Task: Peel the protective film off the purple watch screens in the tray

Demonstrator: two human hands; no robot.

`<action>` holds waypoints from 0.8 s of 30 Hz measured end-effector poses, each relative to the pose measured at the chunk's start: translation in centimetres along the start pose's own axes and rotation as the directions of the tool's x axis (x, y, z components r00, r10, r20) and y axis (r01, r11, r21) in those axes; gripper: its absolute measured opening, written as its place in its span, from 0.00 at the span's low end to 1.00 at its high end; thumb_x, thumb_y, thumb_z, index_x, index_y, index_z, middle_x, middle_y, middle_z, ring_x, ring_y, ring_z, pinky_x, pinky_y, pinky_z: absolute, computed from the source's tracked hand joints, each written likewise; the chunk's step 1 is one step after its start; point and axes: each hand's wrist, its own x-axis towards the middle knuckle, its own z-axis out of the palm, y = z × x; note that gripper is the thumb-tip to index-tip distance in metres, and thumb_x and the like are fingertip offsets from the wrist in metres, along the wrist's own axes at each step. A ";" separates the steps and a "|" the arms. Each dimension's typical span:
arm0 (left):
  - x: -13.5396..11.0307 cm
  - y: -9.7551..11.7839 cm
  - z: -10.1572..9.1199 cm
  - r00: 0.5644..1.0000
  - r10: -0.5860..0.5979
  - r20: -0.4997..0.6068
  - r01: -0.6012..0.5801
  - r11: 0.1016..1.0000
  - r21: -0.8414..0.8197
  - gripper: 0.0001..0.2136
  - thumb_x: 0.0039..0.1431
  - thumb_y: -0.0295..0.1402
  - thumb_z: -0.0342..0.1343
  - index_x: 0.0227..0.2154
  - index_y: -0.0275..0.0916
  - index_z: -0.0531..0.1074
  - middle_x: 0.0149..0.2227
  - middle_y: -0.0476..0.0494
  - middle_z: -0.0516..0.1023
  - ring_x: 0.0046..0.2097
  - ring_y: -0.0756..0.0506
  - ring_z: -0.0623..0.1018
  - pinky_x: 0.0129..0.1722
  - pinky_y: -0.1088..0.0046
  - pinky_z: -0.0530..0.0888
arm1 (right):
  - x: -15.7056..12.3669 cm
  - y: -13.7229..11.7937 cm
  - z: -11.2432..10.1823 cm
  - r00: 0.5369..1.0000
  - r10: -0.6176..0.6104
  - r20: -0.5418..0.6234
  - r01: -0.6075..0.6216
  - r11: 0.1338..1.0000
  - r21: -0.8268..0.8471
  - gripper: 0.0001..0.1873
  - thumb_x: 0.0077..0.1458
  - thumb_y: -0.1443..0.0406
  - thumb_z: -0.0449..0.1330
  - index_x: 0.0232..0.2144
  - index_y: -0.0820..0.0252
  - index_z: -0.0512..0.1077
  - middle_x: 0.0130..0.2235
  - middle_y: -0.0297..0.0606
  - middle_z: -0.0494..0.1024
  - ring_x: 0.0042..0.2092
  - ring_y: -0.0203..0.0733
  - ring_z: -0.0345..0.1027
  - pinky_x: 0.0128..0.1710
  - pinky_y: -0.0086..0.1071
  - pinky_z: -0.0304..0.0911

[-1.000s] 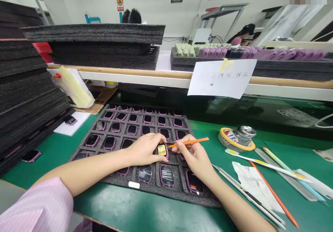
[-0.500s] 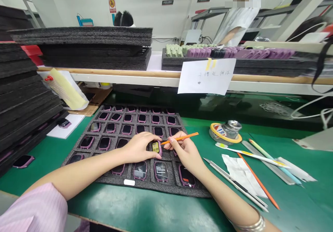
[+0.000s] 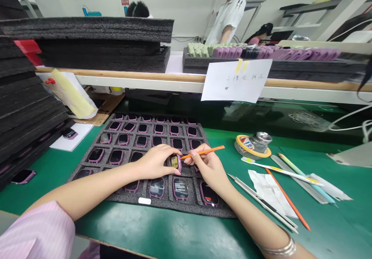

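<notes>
Left hand (image 3: 155, 162) grips a pink-framed smartwatch (image 3: 175, 163) showing 11:09, sitting in a middle row of my dark foam tray (image 3: 116, 197). Just beside it, my right hand (image 3: 210, 166) pinches an orange stick (image 3: 205, 152), its tip close by the watch. I have other watches (image 3: 180, 189) lying in the slots around it.

Rough matt foam tray (image 3: 177, 206), glossy plastic smartwatch (image 3: 175, 163), smooth green bench mat (image 3: 162, 235).

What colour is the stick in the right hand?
The stick is orange, shown best in the head view.
</notes>
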 end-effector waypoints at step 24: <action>-0.1 0.0 0.2 1.000 0.028 -0.011 -0.028 1.000 0.000 0.25 0.54 0.41 0.68 0.51 0.37 0.72 0.50 0.36 0.78 0.54 0.37 0.75 0.56 0.55 0.72 | -0.4 -0.4 -0.2 0.998 -0.059 0.021 0.062 0.990 -0.127 0.22 0.59 0.43 0.59 0.32 0.55 0.67 0.29 0.39 0.81 0.31 0.43 0.76 0.38 0.38 0.71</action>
